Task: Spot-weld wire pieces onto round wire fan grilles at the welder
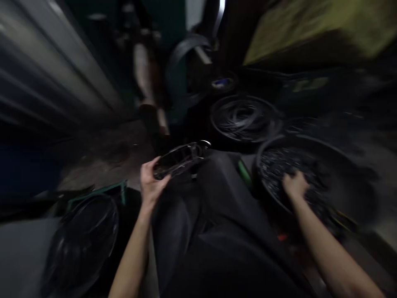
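Observation:
My left hand (151,181) grips the near end of a dark, oblong open frame (181,159) with thin cross ribs, between thumb and fingers. A shiny rounded metal piece (204,145) shows at the frame's far end. On the right, my right hand (296,184) reaches into a wide dark basin (347,178) and touches a heap of small dark, glinting parts (279,163). Its fingers are smeared by motion and partly sunk among the parts, so what they hold cannot be made out.
Behind the basin stands a round tub (214,120) of coiled thin strips. A bin lined with a black plastic bag (82,240) stands at lower left by a green metal frame (124,192). A yellow sack-like bundle (310,31) lies at upper right; corrugated metal (52,54) rises at upper left.

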`<state>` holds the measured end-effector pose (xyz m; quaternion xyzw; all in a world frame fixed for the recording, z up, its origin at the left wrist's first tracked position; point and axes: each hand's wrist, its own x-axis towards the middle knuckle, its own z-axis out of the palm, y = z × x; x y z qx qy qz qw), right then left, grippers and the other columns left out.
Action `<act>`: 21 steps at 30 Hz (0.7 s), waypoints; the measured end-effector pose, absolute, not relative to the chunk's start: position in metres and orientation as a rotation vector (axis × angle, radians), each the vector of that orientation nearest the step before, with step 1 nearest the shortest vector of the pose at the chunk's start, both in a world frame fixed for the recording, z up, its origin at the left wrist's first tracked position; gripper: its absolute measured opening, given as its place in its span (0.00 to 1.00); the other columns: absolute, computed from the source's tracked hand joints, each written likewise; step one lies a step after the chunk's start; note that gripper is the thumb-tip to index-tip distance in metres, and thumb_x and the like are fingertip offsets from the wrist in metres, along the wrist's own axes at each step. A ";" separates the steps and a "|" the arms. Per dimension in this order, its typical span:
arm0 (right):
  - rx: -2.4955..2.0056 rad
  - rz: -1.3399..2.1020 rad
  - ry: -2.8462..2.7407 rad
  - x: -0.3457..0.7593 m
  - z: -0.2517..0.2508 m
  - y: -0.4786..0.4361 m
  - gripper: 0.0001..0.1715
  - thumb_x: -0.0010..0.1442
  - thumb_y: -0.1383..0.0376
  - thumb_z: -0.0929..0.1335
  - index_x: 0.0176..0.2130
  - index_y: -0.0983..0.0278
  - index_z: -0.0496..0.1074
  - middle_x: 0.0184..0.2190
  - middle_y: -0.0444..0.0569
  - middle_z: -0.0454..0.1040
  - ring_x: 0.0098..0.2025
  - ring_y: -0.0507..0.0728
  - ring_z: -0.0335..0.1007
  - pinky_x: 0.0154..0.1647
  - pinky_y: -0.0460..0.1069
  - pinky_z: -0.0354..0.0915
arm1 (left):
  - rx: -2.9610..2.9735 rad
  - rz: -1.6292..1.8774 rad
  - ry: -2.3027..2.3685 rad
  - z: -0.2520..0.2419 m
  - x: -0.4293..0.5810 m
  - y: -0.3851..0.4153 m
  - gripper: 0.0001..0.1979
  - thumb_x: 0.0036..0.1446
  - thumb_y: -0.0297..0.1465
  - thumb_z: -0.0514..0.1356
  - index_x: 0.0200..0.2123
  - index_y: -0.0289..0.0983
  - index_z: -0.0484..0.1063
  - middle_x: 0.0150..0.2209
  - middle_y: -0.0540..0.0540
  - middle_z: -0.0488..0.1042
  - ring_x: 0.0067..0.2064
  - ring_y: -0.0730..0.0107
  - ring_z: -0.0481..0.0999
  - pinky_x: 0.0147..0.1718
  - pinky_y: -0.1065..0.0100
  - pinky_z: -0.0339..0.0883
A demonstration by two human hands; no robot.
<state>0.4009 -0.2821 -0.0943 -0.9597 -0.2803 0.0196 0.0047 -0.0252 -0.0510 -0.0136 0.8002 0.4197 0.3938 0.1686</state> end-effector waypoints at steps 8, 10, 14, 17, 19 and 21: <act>-3.023 -0.011 -0.656 0.421 -0.114 -0.276 0.23 0.65 0.58 0.57 0.52 0.66 0.68 0.51 0.61 0.65 0.52 0.64 0.58 0.49 0.53 0.57 | 2.334 0.929 1.260 -0.017 -0.021 -0.040 0.32 0.43 0.38 0.67 0.52 0.40 0.67 0.44 0.44 0.69 0.44 0.60 0.70 0.47 0.58 0.67; -3.025 0.037 -0.677 0.421 -0.118 -0.261 0.23 0.64 0.57 0.59 0.50 0.69 0.70 0.49 0.63 0.66 0.51 0.65 0.58 0.48 0.54 0.57 | 2.317 0.921 1.297 -0.014 -0.019 -0.040 0.32 0.42 0.39 0.68 0.52 0.40 0.67 0.44 0.44 0.69 0.44 0.60 0.70 0.46 0.58 0.67; -3.057 0.150 -0.681 0.429 -0.126 -0.242 0.23 0.61 0.59 0.62 0.47 0.76 0.70 0.41 0.65 0.69 0.44 0.63 0.63 0.41 0.53 0.59 | 2.233 0.974 1.385 -0.012 -0.018 -0.041 0.33 0.41 0.39 0.68 0.52 0.40 0.66 0.45 0.45 0.69 0.45 0.61 0.71 0.48 0.59 0.66; -3.064 0.194 -0.777 0.433 -0.124 -0.248 0.19 0.62 0.61 0.61 0.44 0.71 0.72 0.39 0.60 0.70 0.40 0.60 0.64 0.38 0.51 0.59 | 2.202 0.994 1.414 -0.014 -0.021 -0.042 0.33 0.41 0.40 0.68 0.53 0.40 0.66 0.45 0.45 0.70 0.45 0.62 0.71 0.48 0.59 0.66; -3.062 0.169 -0.880 0.433 -0.118 -0.257 0.18 0.63 0.62 0.60 0.45 0.69 0.72 0.42 0.60 0.69 0.42 0.60 0.63 0.40 0.51 0.59 | 2.200 0.996 1.425 -0.015 -0.024 -0.043 0.33 0.41 0.40 0.68 0.53 0.40 0.66 0.45 0.45 0.70 0.45 0.62 0.71 0.48 0.60 0.66; -3.056 0.130 -0.993 0.433 -0.110 -0.265 0.19 0.63 0.64 0.59 0.46 0.69 0.72 0.45 0.62 0.67 0.46 0.62 0.61 0.43 0.52 0.58 | 2.201 1.000 1.422 -0.016 -0.028 -0.043 0.34 0.42 0.39 0.68 0.53 0.40 0.65 0.45 0.46 0.69 0.45 0.63 0.71 0.48 0.61 0.66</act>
